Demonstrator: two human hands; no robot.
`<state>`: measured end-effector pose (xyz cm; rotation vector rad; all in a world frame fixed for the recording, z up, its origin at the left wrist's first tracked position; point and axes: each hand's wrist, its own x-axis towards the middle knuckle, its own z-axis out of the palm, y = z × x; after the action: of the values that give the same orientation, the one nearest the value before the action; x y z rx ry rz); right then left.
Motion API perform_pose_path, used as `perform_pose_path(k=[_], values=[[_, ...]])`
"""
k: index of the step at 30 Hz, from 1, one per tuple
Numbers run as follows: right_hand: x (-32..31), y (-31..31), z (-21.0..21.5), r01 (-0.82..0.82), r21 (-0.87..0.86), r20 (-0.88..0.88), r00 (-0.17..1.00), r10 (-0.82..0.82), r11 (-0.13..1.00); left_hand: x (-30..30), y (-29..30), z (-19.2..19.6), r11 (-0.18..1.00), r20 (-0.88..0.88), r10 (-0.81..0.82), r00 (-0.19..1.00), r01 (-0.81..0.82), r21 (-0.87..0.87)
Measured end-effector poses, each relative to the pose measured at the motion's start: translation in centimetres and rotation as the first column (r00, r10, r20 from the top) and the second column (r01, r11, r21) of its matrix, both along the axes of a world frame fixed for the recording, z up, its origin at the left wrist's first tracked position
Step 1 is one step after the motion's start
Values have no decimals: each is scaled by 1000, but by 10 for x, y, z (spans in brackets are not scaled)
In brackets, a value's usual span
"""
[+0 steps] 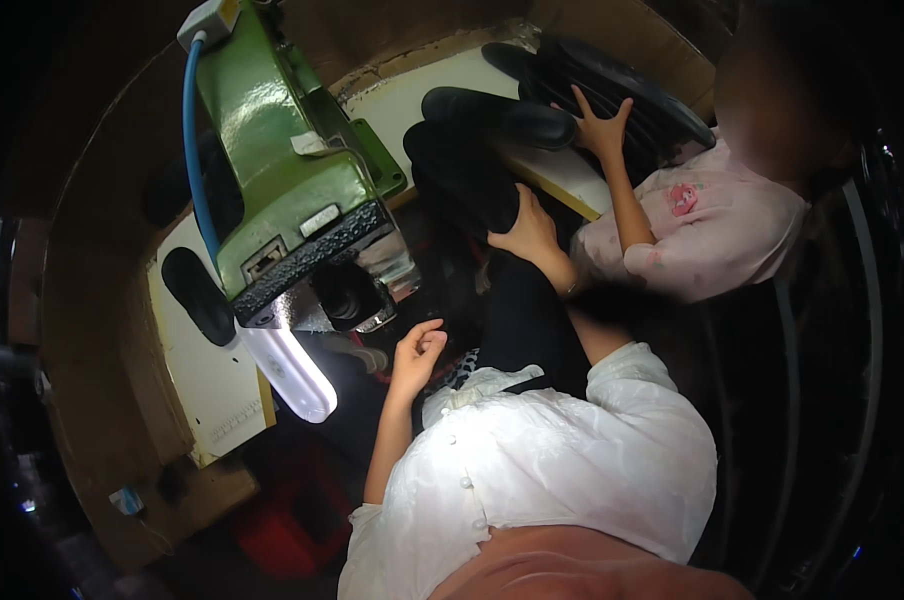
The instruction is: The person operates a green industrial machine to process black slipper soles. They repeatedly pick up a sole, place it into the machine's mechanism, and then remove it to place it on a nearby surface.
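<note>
Gripping the long black rubber piece (472,180) firmly, right hand (528,232) fingers clamped on it, steadies it best; left hand (415,355) hangs loosely curled, empty, near the green machine (292,170).

dim workshop, one hard light source — heavy fisheye vignette

the only strong light is a white tube lamp (290,372) under the green machine (287,170); it is blown out to pure white and throws glare onto the white blouse (552,460), which loses detail at the chest. the left hand (417,355) sits in that glow, the right hand (527,232) in softer light. the black pieces (462,165) merge into shadow with no texture. the corners fall to full black, and the cream tabletop (207,385) edges bow toward the rim. a second person's pink shirt (707,225) is slightly soft — their face is blurred.
</note>
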<state>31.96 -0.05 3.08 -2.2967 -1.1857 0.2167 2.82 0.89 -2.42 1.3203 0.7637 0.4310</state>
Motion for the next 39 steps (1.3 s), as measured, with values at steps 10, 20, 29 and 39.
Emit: perform_pose_path(k=[10,20,29,39], values=[[4,28,56,-35,252,-44,998,47,967,192,76,12,938,292,-46,955,142,-317],[100,69,16,108,99,-421,905,-57,989,249,168,35,971,-113,209,971,-220,-94],[101,134,0,215,319,-498,867,-29,923,199,174,17,719,-41,369,928,-257,646],[76,58,0,-401,514,-781,146,607,758,-59,83,-26,532,-365,719,591,-131,837]])
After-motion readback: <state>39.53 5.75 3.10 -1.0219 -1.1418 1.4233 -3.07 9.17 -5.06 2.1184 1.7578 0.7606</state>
